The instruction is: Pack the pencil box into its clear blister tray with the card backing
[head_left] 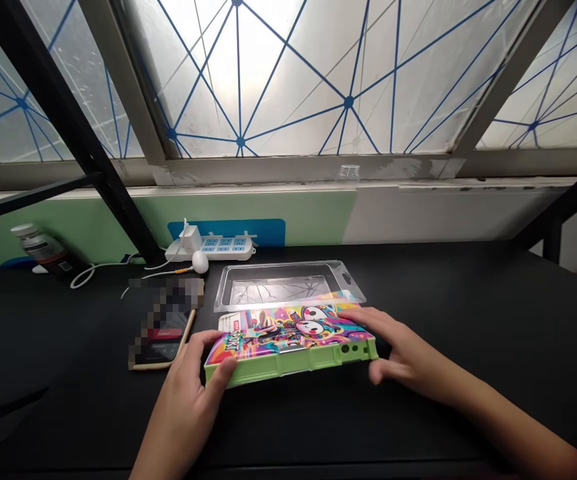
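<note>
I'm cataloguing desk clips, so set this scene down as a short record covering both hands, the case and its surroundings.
Left hand: gripping the left end of the case, thumb on its green side
Right hand: at the case's right end, fingers on top
Case: bright cartoon print on top, green side
Behind case: clear plastic tray
Left of case: flat object, partly blurred out
Further back: power strip, bottle
Background: window with blue lines

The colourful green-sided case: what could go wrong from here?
The case might pivot or slip if the right hand eases off, leaving the left hand at one end.
Pushed back, it could shove the clear plastic tray right behind it.
The left hand might also bump the beige-edged item close beside it.
</note>
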Action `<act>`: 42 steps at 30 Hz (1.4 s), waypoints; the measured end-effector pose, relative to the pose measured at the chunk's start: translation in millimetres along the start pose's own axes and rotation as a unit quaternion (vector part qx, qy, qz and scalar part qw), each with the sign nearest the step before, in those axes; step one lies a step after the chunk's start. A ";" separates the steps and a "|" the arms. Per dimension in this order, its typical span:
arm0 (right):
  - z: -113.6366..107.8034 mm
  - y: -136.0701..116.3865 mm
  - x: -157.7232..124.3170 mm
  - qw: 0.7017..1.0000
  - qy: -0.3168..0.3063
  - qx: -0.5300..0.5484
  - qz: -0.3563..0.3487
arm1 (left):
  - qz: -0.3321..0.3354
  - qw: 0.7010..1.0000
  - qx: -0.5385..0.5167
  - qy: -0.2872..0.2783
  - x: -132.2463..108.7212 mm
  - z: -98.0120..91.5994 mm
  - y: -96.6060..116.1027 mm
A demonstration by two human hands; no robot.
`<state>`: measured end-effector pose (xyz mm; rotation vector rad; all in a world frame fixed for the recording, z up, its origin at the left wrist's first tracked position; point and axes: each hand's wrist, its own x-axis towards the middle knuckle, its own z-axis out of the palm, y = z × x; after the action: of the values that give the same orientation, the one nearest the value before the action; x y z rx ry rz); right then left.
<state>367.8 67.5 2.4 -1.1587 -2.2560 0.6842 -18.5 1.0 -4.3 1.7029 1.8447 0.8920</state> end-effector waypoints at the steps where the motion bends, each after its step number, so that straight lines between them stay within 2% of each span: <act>1: 0.7 -0.8 0.1 1.000 0.000 -0.011 0.016 | 0.015 1.000 0.007 -0.002 0.3 0.2 -1.8; 6: -1.0 -8.9 6.0 0.998 0.025 -0.028 0.046 | 0.093 0.994 0.045 -0.020 3.0 4.6 -3.4; 9: -2.3 -11.4 10.1 0.995 0.032 -0.051 0.078 | 0.104 0.992 0.067 -0.036 4.5 7.3 2.1; 16: 2.0 -16.4 10.7 0.977 0.074 -0.162 0.115 | 0.106 0.990 0.090 -0.011 4.6 11.8 4.6; 18: 1.8 -16.8 9.9 0.970 0.100 -0.202 0.094 | 0.104 0.991 0.087 -0.011 2.9 12.0 3.9; 22: 2.4 -25.7 13.8 0.937 0.147 -0.316 -0.013 | 0.106 0.991 0.071 -0.029 -1.4 10.0 5.7; 25: 10.4 -45.9 25.8 0.930 0.116 -0.339 -0.079 | 0.092 0.994 0.058 -0.033 -2.1 8.1 7.2; 29: 32.0 -77.0 52.1 0.948 0.042 -0.301 -0.092 | 0.085 0.995 0.038 -0.038 -0.8 7.0 7.1; 32: 47.7 -87.5 70.0 0.955 0.026 -0.279 -0.100 | 0.092 0.994 0.029 -0.042 -1.1 6.7 7.2; 38: 60.0 -84.2 79.8 0.952 0.068 -0.270 -0.124 | 0.105 0.993 0.039 -0.048 -2.6 5.5 9.0; 42: 59.4 -85.7 80.1 0.945 0.125 -0.269 -0.140 | 0.116 0.991 0.036 -0.054 0.4 6.1 9.6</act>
<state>239.7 78.9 29.3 -1.0446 -2.3786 -0.1996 -7.6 2.4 -1.4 2.0008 1.6495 0.8108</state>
